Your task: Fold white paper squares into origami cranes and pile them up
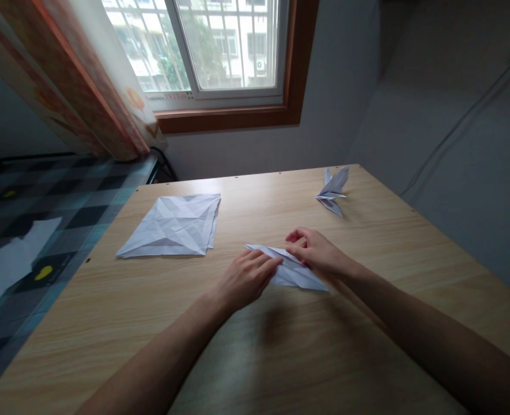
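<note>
Folded paper (pixel 300 278) lies near the middle of the table (pixel 86 328); the left hand (pixel 246 276) rests across the paper's left part, thumb hidden, so whether its grip is clenched cannot be told; the right hand (pixel 319 252) curls its fingers at the paper's far edge, a pinch likewise uncertain; creased sheets (pixel 177 227) lie toward the table's far left; a winged paper figure (pixel 336 183) stands near the table's far right corner.

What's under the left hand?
Folded white paper. Part shows past the left hand, toward the right hand; a narrow tip shows on the window side. The stretch beneath the fingers is covered; creases there can't be seen.
</note>
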Available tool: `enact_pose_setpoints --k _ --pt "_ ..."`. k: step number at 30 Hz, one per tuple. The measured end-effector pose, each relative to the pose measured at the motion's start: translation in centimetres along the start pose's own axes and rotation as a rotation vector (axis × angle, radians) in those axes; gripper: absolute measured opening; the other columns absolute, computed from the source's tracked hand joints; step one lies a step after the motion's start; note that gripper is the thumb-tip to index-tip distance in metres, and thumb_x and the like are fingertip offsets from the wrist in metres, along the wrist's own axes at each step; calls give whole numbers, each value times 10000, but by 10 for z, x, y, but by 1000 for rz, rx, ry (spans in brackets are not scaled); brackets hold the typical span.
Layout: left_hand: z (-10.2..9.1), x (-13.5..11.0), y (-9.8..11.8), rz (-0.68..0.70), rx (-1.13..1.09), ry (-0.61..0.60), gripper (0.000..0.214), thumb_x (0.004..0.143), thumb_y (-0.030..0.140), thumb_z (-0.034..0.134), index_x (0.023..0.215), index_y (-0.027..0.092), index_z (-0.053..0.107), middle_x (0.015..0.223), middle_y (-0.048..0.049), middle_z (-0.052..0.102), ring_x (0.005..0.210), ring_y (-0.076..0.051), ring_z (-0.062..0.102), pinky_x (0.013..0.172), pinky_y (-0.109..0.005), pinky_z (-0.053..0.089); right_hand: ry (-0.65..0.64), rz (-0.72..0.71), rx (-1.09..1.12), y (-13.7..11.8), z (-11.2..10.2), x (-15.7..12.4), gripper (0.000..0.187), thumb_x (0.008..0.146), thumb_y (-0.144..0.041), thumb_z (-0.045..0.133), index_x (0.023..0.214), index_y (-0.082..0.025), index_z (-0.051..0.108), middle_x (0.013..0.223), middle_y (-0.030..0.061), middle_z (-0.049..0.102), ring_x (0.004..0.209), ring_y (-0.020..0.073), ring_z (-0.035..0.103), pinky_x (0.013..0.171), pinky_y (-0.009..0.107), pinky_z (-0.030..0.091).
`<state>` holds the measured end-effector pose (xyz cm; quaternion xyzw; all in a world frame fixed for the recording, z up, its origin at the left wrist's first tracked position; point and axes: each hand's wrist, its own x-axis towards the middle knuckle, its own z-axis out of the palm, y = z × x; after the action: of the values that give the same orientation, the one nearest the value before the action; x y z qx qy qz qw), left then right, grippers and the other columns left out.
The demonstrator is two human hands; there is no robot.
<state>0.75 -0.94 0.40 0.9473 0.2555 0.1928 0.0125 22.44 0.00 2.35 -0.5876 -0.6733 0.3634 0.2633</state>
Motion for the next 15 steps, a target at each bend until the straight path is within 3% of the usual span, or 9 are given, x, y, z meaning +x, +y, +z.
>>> enact_pose_setpoints --k 3,9,15 --pt "0 1 1 -34 11 4 308 972 216 431 1245 171 566 988 -82 673 881 -192 589 801 -329 475 6 -46 -158 1 2 -1 123 752 -195 673 870 -168 653 789 29 666 716 168 612 667 281 461" --pt "1 2 1 -49 24 -7 260 966 237 434 1131 190 630 933 -78 644 832 -187 565 763 -334 483 95 -154 -373 6 11 -6 301 740 -221 727 1024 -165 643 1013 92 660 879 204 620 785 315 457" --pt "2 0 0 -36 25 6 252 971 262 428 1059 202 656 910 -65 636 788 -164 566 740 -311 480 36 -38 -306 4 6 -2 346 712 -259 749 1031 -170 648 792 24 689 723 181 633 658 275 433"
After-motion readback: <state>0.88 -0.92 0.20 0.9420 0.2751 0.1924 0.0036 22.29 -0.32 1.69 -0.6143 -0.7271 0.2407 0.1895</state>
